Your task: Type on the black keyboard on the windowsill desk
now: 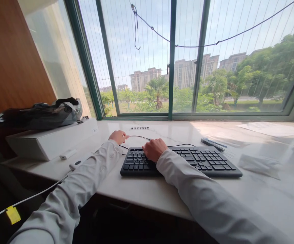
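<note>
A black keyboard (200, 162) lies on a white marble sill (141, 189) below the window. My right hand (154, 149) rests curled on the keyboard's upper left keys. My left hand (118, 136) sits on the sill just beyond the keyboard's left corner, fingers pinched on the thin black cable (139, 137) that runs behind the keyboard. A short row of small dark pieces (139, 128) lies farther back near the window frame.
A white box (52, 140) with a dark bag (38, 115) on top stands at the left. Two small white devices (67, 154) and a white cable lie near it. Dark pens (212, 143), a paper sheet (271, 128) and clear plastic (260, 164) lie to the right.
</note>
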Tool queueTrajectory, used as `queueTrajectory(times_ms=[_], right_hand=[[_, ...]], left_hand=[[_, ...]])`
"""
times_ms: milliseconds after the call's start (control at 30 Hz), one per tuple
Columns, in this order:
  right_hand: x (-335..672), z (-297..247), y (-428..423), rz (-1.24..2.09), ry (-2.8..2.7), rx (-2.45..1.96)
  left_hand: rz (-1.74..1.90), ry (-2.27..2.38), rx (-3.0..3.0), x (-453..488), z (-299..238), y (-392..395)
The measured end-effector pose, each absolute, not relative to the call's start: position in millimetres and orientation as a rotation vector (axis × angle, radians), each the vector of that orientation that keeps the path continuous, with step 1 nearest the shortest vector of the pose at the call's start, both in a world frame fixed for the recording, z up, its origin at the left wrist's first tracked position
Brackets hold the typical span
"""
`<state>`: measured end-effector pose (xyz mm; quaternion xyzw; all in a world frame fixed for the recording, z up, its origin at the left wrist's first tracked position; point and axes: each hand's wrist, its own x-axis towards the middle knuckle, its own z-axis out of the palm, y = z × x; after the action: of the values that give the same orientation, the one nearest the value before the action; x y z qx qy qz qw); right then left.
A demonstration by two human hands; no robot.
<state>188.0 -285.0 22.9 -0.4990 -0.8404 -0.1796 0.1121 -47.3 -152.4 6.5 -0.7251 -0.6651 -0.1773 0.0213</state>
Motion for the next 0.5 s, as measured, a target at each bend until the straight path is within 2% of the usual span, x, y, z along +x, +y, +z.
queueTrajectory(times_ms=[267,500], right_hand=[[197,24,-282,-0.476,-2.480,-1.479],[198,21,-279,-0.503,-2.463,-1.454]], left_hand=[[-0.196,-2.104,-2.143,-37,18,-114],[-0.174,-2.105,-2.035,-35,26,-37]])
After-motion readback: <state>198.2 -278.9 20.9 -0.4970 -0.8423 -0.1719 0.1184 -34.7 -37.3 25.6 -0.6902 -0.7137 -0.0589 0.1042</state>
